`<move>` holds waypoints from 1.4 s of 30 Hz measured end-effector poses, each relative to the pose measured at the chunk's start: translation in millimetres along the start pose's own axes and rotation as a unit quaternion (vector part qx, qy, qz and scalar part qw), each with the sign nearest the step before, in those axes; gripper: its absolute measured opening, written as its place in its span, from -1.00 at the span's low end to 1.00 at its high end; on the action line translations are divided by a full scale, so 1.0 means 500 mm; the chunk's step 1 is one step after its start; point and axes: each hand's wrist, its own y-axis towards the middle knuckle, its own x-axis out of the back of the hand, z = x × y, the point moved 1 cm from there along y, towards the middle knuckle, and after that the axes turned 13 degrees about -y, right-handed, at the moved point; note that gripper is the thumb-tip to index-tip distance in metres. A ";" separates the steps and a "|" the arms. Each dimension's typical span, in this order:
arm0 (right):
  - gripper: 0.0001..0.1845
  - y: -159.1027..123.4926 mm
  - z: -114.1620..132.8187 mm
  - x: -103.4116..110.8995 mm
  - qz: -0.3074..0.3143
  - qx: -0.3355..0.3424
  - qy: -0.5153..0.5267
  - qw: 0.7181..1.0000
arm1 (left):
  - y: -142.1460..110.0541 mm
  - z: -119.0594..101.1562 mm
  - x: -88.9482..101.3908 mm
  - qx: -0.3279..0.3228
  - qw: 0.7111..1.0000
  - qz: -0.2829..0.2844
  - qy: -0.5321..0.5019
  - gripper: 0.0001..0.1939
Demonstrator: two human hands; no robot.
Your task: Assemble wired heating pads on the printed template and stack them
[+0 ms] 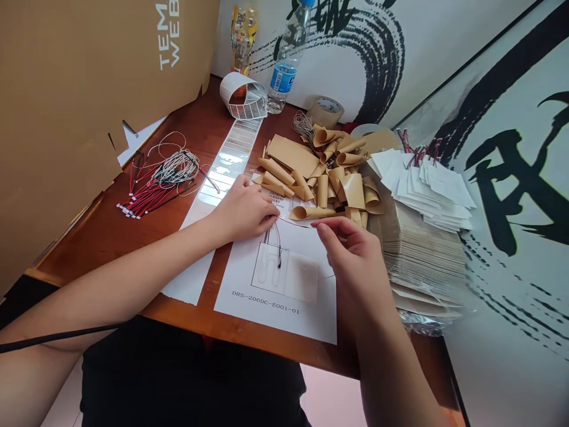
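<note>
As both hands meet over a printed sheet, a thin wire lead lies between them.

The left hand, curled nearly closed, reaches in from nine o'clock, fingertips at the lead's upper end, any grip hidden; the lead looks light and limp, best pinched there. The right hand, half-open, arches at three o'clock, holding nothing visible.

Curled paper strips lie behind the printed sheet, wire bundles left, stacked cards right.
</note>
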 end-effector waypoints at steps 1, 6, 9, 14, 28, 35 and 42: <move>-0.73 0.002 0.000 0.003 -0.027 0.009 -0.040 0.999 | -0.001 0.000 -0.001 -0.001 1.000 0.001 -0.001 -0.73; -0.72 0.017 -0.010 0.013 -0.102 0.053 -0.197 0.974 | -0.002 0.002 -0.005 0.006 1.000 0.012 0.006 -0.75; -0.69 0.025 -0.023 0.006 -0.086 0.083 -0.251 0.960 | -0.001 0.001 -0.006 0.007 1.000 0.012 0.009 -0.74; -0.79 0.007 0.000 -0.004 -0.171 0.162 -0.278 0.931 | 0.001 -0.002 -0.007 0.003 1.000 0.009 0.016 -0.77; -0.91 -0.031 0.036 -0.037 -0.097 0.350 -0.286 0.887 | 0.000 -0.002 -0.008 0.001 1.000 -0.006 0.006 -0.74; -0.82 -0.030 0.041 -0.053 -0.107 0.341 -0.280 0.891 | -0.002 0.003 -0.005 -0.003 1.000 -0.005 -0.008 -0.78; -0.83 -0.043 0.058 -0.063 -0.116 0.306 -0.277 0.903 | -0.002 0.008 -0.003 0.000 1.000 0.002 -0.012 -0.76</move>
